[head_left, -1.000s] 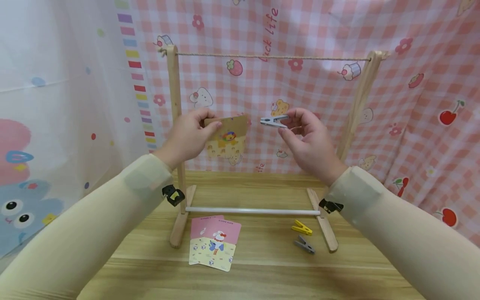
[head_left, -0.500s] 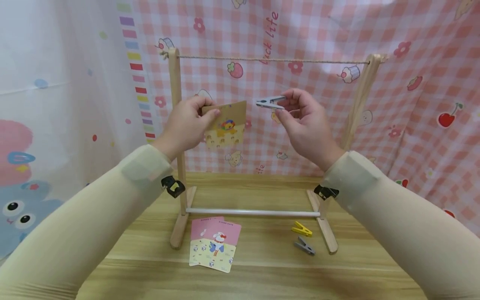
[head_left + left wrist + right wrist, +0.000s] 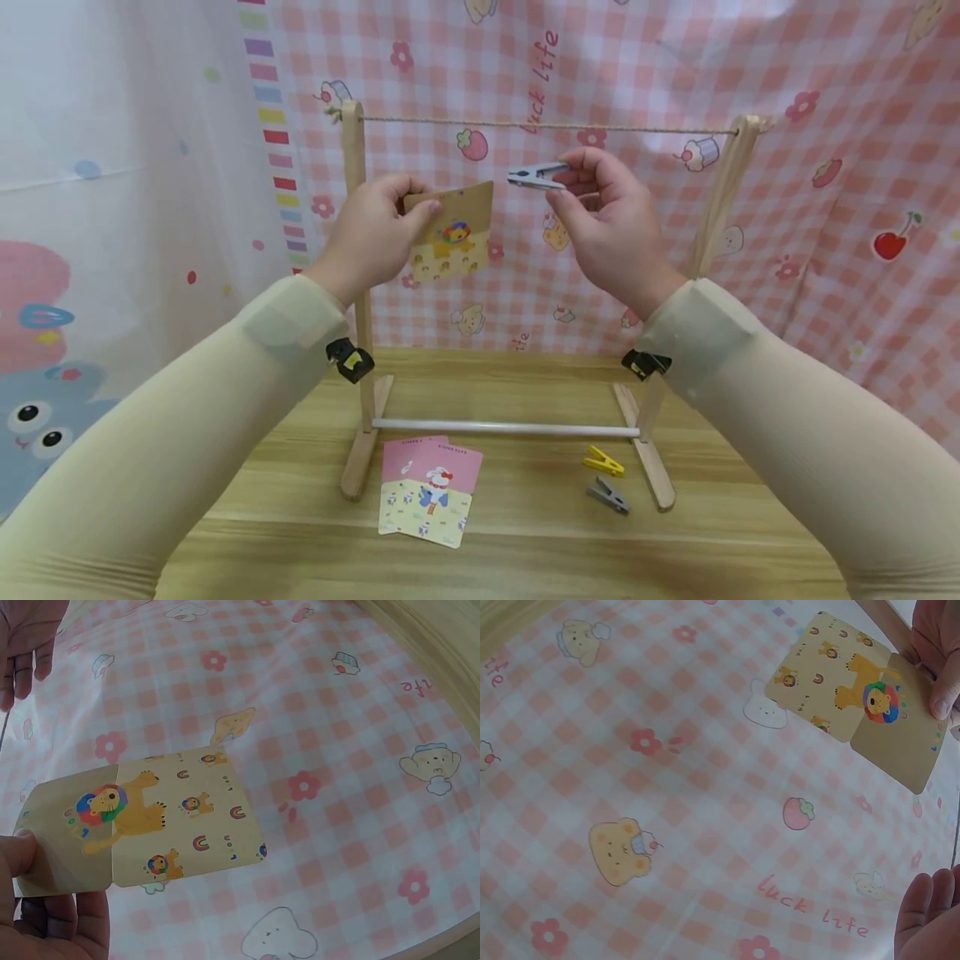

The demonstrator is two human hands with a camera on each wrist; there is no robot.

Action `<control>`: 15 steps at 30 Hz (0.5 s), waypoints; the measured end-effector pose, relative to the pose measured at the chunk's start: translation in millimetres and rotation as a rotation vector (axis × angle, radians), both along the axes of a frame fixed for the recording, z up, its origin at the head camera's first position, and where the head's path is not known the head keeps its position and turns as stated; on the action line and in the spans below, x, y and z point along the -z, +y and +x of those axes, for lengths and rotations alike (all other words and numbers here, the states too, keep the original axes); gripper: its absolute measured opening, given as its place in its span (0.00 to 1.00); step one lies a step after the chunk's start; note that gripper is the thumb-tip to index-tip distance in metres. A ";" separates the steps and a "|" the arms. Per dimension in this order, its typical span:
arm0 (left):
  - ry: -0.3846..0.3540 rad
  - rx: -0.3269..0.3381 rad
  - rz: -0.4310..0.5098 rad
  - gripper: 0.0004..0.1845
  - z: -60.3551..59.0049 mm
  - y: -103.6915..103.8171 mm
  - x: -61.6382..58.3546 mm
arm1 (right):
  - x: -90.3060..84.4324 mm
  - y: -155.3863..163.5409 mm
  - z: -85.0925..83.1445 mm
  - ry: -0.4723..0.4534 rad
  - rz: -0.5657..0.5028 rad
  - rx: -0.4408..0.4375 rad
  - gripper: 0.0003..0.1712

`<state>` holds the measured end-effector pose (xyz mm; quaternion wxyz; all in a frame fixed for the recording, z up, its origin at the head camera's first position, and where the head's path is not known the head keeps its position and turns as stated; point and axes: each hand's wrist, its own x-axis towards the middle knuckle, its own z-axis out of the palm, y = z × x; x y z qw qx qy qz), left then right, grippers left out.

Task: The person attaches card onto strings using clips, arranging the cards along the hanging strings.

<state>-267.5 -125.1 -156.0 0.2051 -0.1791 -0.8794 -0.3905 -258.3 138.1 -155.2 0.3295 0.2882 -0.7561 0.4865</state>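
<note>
A pink checked curtain (image 3: 637, 58) hangs behind. In the head view, the left hand (image 3: 375, 237) pinches a lion card (image 3: 453, 237) below the string (image 3: 465, 122), and the right hand (image 3: 611, 221) pinches a grey peg (image 3: 525, 177) near it. The left wrist view shows the thumb (image 3: 22, 851) on the card; the right wrist view, the lion picture (image 3: 881, 703).

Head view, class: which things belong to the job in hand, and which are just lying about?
Likely in the job:
lion card, in the left hand
light grey clothespin, in the right hand
twine on the wooden rack

Lying about:
rabbit card
card beneath it
yellow clothespin
darker grey clothespin
</note>
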 end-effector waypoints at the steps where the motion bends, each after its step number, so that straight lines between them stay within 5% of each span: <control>1: 0.001 -0.003 -0.003 0.15 0.2 0.5 -1.3 | -2.0 -0.7 -0.1 0.002 -0.003 0.001 0.12; 15: -0.004 -0.039 0.024 0.17 -0.1 7.6 -20.0 | -30.8 -13.2 0.1 0.010 0.036 0.055 0.13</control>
